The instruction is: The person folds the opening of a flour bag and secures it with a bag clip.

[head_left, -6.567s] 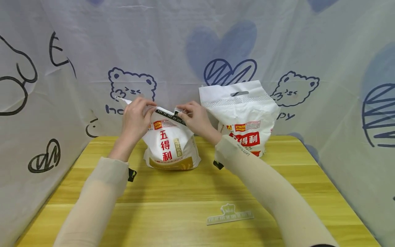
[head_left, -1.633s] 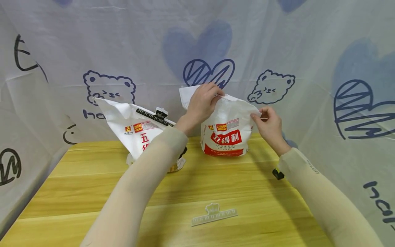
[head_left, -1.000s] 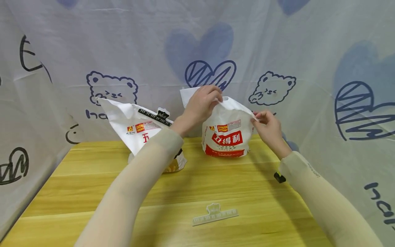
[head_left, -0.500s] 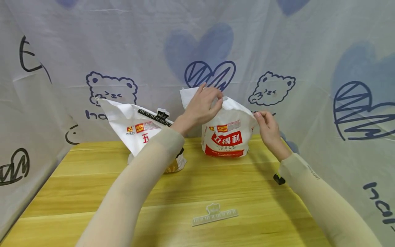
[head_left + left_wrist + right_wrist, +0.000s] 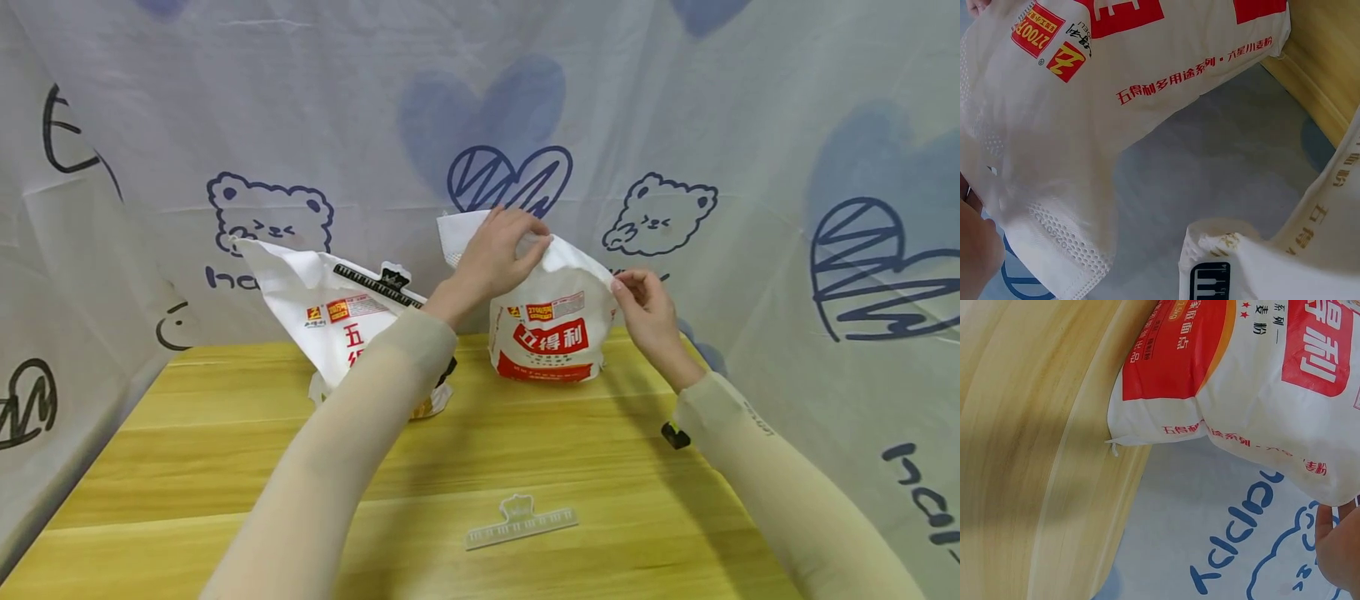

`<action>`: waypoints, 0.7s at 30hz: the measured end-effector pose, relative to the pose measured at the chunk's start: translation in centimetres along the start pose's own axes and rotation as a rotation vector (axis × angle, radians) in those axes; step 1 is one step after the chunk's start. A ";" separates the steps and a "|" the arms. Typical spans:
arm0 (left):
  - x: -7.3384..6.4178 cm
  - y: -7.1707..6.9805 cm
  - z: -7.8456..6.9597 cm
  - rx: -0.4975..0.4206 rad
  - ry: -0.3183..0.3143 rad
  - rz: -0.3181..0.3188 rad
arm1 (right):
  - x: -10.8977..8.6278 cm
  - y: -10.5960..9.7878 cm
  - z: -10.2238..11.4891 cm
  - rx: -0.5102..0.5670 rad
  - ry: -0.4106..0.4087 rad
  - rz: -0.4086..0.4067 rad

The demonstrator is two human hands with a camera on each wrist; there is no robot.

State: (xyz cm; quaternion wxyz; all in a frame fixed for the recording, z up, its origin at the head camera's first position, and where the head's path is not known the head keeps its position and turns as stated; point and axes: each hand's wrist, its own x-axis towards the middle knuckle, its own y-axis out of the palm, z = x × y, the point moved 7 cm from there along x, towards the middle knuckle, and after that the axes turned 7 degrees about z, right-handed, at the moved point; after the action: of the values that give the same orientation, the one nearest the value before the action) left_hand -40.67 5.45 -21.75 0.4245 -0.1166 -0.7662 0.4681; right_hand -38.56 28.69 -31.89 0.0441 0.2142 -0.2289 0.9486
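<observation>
While the head view shows the plump white flour bag with red print (image 5: pixel 551 337) far on the wooden surface (image 5: pixel 225 467), its top edge slopes down rightward between the pinching left hand (image 5: pixel 499 252) and pinching right hand (image 5: pixel 649 317); the left wrist view shows its perforated flap (image 5: pixel 1072 253) beside the left hand; the right wrist view, the right hand at its edge.

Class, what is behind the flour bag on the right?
A pale curtain printed with blue hearts and bears shows beyond the flour bag; whatever is directly behind it is hidden.
</observation>
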 end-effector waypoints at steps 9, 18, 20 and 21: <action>0.1 0.7 0.2 -0.007 -0.033 0.048 | 0.1 0.1 -0.1 -0.030 0.028 0.005; 0.0 0.7 0.1 0.010 -0.020 0.015 | 0.4 0.5 -0.1 -0.027 0.065 0.014; 0.0 0.7 0.1 0.011 -0.020 0.007 | 0.5 0.5 -0.3 -0.036 0.073 0.012; -0.1 0.7 0.1 0.012 -0.019 0.001 | 0.6 0.5 -0.3 -0.042 0.074 0.007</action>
State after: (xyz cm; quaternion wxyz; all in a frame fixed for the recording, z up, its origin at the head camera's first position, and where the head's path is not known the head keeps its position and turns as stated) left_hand -40.85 5.72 -22.36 0.4176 -0.1100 -0.7674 0.4740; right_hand -39.29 28.34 -32.12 0.0536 0.1772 -0.2476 0.9510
